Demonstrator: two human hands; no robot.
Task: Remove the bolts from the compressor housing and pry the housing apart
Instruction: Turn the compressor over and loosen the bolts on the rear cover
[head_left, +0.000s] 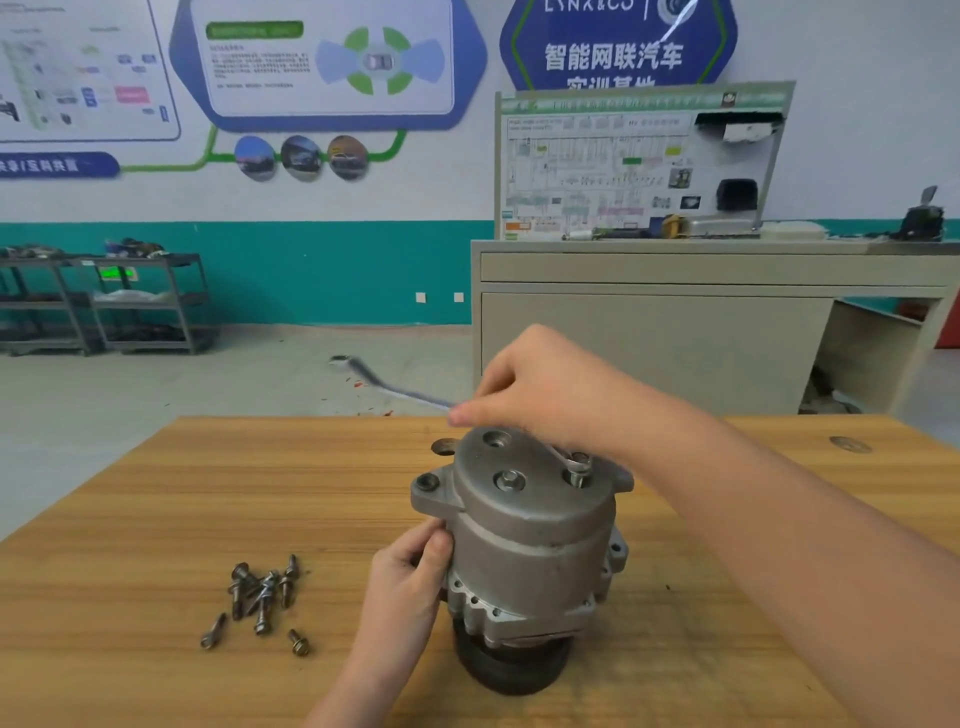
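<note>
- One compressor (524, 540) stands upright near the middle of the wooden table (156, 519), its long axis vertical: the domed end cap faces up and the dark pulley (511, 665) sits at the bottom against the tabletop.
- Two bolts show on the cap: one (510, 480) at its centre and one (579, 470) on the right side, with an open hole on the far side of the cap.
- The right hand (540, 384), fingers curled, grips the shaft of a wrench (395, 392); the near end sits on the right bolt, and the shaft slants up and away to the far left, past the table's far edge.
- The left hand (410, 577) holds the housing's left side below a mounting ear (428, 483), fingers curled onto the metal.
- Several loose bolts (262, 592) lie in a cluster to the left of the compressor, well apart from it, two of them a little nearer than the rest.
- Bare tabletop lies on the left and right of the compressor.
- Beyond the table, a beige cabinet (675, 332) stands far right and metal racks (104, 301) far left by the wall.
</note>
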